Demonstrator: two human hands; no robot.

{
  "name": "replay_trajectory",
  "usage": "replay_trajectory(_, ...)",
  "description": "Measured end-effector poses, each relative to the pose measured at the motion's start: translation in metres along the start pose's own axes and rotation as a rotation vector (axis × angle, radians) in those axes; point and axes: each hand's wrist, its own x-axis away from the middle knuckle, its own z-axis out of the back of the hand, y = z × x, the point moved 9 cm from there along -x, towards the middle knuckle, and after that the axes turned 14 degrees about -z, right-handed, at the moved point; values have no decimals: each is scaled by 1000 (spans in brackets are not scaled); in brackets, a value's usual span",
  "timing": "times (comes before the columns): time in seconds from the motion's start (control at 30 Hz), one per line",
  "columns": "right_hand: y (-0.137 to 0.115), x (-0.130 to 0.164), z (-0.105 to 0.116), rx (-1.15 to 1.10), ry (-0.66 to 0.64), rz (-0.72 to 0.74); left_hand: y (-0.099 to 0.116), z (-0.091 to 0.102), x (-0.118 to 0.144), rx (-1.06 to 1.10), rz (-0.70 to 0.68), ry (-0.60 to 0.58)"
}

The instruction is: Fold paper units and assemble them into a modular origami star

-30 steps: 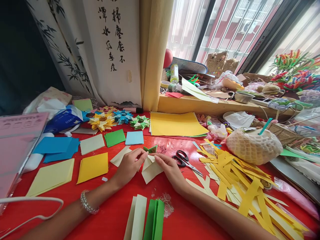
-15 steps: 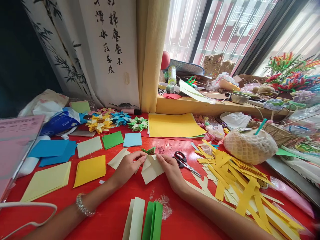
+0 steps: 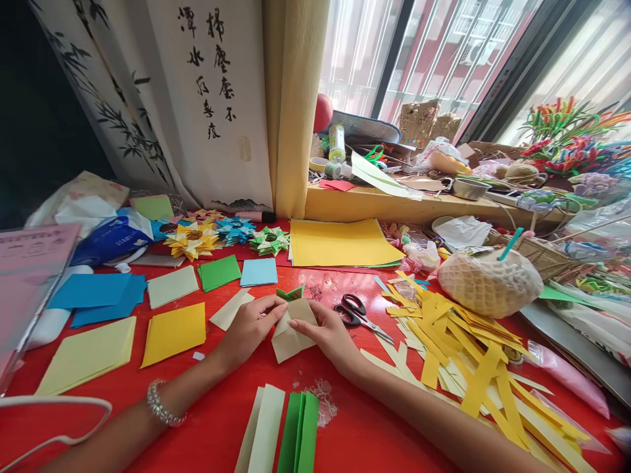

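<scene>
Between my two hands is a cream sheet of paper (image 3: 290,343), tilted above the red table. My left hand (image 3: 256,325) pinches its left edge between thumb and fingers. On the right side, my right hand (image 3: 329,332) grips it, with the thumb lying across the front and the fingers partly hidden behind. Just beyond the sheet lies a folded green paper piece (image 3: 290,294). A loose cream sheet (image 3: 229,309) rests beside my left hand. Scissors with black handles (image 3: 362,316) lie by my right hand. Nearer me are folded cream strips (image 3: 261,427) and folded green strips (image 3: 298,430).
Yellow squares (image 3: 173,334), blue sheets (image 3: 98,295) and a green stack (image 3: 219,272) lie at left. Folded paper stars (image 3: 193,240) stand at the back, near a large yellow sheet (image 3: 345,242). Yellow paper strips (image 3: 476,387) and a netted coconut (image 3: 490,279) crowd the right.
The cream sheet has turned slightly in my hands. My right thumb has moved from its upper edge down across its face. The whole view has shifted a little.
</scene>
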Motion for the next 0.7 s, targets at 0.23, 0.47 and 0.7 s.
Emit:
replay_trajectory(0.23, -1, 1, 4, 43, 38, 19, -4, -1, -1, 123, -5, 35)
replay_trajectory(0.47, -14, 8, 7, -18, 71, 52, -14, 4, -2, 244, 54, 77)
replay_trajectory(0.7, -11, 6, 11, -40, 96, 39, -12, 3, -3, 293, 72, 95)
